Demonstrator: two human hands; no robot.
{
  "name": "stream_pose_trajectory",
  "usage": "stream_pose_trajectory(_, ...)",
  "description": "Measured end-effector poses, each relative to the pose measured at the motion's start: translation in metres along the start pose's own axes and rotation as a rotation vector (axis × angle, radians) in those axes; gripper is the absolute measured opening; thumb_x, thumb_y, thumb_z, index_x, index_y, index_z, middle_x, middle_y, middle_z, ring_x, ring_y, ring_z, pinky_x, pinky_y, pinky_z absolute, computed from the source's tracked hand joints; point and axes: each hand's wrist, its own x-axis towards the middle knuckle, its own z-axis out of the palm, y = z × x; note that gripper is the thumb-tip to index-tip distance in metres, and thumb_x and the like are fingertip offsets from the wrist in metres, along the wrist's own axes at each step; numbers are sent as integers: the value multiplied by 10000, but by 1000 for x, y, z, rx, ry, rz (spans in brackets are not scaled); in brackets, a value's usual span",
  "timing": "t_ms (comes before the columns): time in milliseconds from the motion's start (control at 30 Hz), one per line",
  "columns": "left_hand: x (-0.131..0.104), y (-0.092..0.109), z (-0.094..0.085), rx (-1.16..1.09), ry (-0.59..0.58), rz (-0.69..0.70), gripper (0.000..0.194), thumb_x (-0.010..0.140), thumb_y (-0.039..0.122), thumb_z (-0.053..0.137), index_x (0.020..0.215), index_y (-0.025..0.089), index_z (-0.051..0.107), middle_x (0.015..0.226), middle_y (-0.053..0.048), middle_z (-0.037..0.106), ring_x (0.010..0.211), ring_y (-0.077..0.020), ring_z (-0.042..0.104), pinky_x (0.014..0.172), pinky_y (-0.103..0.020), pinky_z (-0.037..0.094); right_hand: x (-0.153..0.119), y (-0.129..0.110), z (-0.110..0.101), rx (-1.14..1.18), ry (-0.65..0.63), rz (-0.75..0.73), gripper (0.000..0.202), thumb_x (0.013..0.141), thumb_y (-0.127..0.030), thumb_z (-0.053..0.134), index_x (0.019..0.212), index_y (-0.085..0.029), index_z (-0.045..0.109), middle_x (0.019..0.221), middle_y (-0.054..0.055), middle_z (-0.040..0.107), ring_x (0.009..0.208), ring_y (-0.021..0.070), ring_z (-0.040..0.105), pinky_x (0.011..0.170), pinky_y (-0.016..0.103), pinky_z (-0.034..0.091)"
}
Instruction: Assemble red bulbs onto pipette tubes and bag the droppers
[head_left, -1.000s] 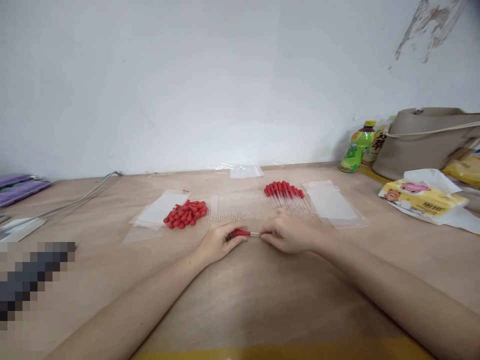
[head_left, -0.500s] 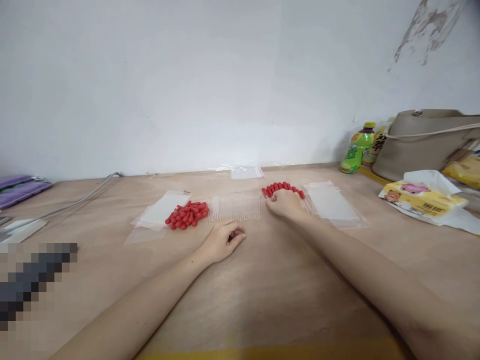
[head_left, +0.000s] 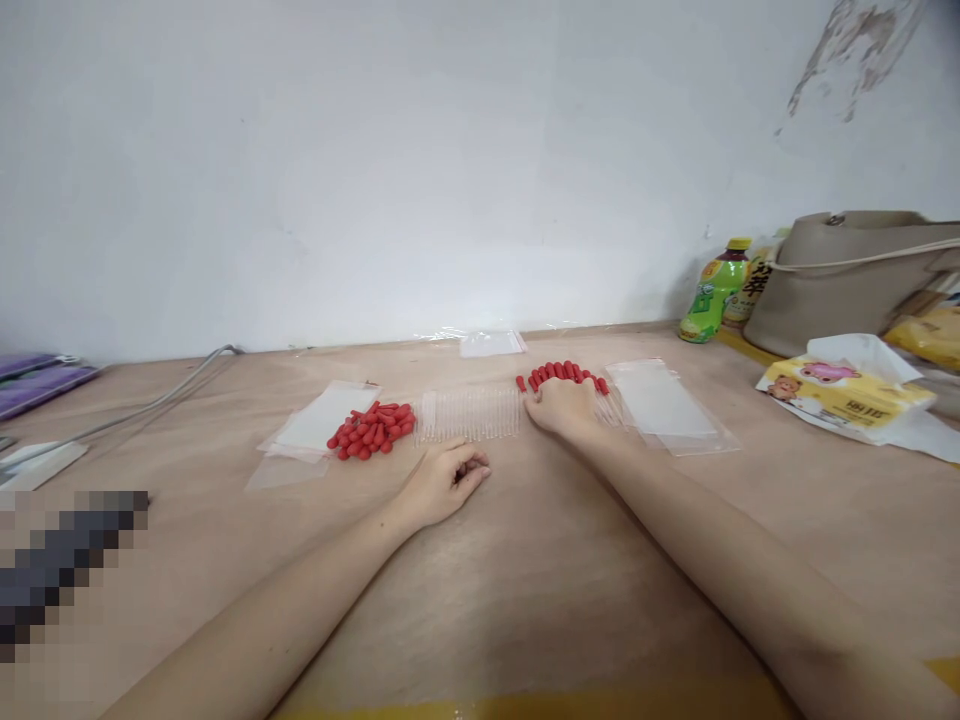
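Since before, right hand slid slightly left over the droppers, clear tubes with red tops, upper middle; its grip is hidden. Left hand rests curled, holding nothing.

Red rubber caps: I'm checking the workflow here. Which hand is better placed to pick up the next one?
Left, probably. The left hand rests loosely curled just below the red rubber caps. The right hand lies on the finished droppers, farther away.

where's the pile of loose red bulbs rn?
Head view, left of centre: the loose red bulbs lie on the table, between clear bags and the row of clear tubes, beyond the left hand.
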Motion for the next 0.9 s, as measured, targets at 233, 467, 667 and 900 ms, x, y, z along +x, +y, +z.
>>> stream_pose_trajectory(233,-1,0,0,10,-1,-12,123,814,225,495,815,163,602,730,-18,555,622,-109,514,591,-233,421,-4,-14,0,11,-86,-4,336,802,-323,361,788,-141,643,793,125,651,752,231,582,765,394,245)
stream_pose_trajectory(467,-1,-1,1,11,2,-11,132,818,233,491,806,162,601,730,-19,558,619,-109,517,595,-234,421,-3,-24,2,0,-123,6,309,795,-289,392,775,-134,659,824,151,655,757,251,592,770,407,242)
stream_pose_trajectory(667,-2,0,3,34,30,3,142,825,245,482,793,163,594,725,-17,554,616,-108,508,588,-229,409,-7,-24,-6,11,-149,-8,333,824,-276,363,792,-113,652,834,168,649,766,252,593,747,378,270)
stream_pose_trajectory(900,3,-8,-21,307,295,-93,213,847,273,411,744,160,558,710,-32,550,711,-166,509,686,-285,402,-41,-6,-18,82,24,-261,311,891,-269,261,950,-109,520,816,134,625,685,211,555,640,310,301)
